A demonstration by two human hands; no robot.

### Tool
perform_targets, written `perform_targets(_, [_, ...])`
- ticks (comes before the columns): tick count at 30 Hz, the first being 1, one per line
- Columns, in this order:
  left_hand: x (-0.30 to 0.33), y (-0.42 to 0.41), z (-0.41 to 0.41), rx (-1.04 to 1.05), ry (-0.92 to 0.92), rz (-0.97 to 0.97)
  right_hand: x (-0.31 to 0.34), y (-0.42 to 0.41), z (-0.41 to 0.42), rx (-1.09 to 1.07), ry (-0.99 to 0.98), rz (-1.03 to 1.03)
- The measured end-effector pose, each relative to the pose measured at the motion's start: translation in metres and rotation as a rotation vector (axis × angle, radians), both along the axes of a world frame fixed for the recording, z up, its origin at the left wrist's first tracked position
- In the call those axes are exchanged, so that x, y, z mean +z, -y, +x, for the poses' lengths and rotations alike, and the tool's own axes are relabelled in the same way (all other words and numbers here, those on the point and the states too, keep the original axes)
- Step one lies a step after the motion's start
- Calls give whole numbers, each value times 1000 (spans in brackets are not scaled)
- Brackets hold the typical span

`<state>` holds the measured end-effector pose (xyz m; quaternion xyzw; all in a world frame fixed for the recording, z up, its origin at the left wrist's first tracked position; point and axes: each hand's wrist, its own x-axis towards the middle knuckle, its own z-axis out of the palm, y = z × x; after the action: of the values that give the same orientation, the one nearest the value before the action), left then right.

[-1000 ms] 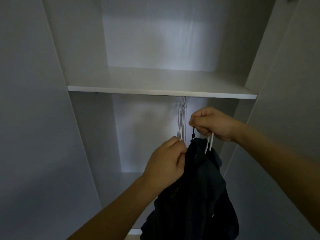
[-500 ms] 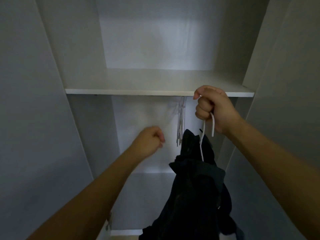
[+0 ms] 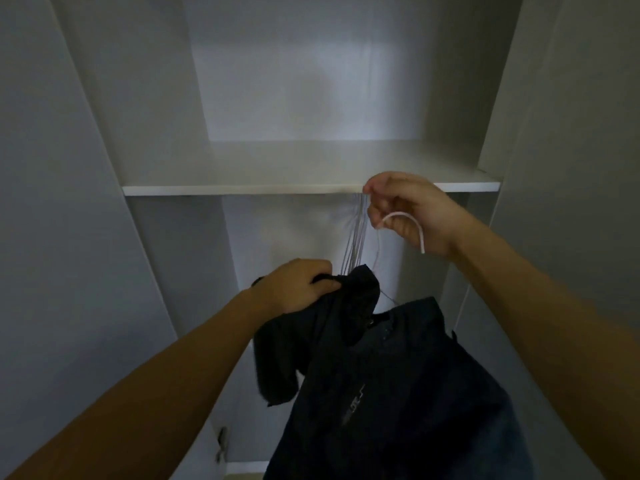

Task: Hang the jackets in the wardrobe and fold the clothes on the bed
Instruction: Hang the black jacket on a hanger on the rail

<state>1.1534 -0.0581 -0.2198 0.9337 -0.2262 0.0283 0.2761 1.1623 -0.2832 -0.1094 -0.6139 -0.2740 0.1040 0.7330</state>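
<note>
One dark jacket held up on one white hanger inside one open wardrobe.

The wardrobe (image 3: pixel 104 237) fills the view, with one shelf (image 3: pixel 277 188) across it. The single jacket (image 3: pixel 398 393) hangs low and right of centre, below the shelf. The left hand (image 3: pixel 294 285) has its fingers clenched round the jacket's upper left edge. The right hand (image 3: pixel 412 209), just under the shelf's near edge, has its fingers curled round the hanger (image 3: pixel 408 223) by the hook. One bunch of thin empty hangers (image 3: pixel 356 237), too fine to count, hangs between the hands.
</note>
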Motion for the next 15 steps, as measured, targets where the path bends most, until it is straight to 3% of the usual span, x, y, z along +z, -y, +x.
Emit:
perform_targets(4, [-21,-22,-22,120,2,-63,-9,-2,2,-95,196,-844])
perform_targets(6, [-30,-32,-31,163,29,-68,-16,-23,3,-121,294,-1093])
perform_targets(15, [-82,-129,-94,265,224,86,-32,-95,7,-94,222,-774])
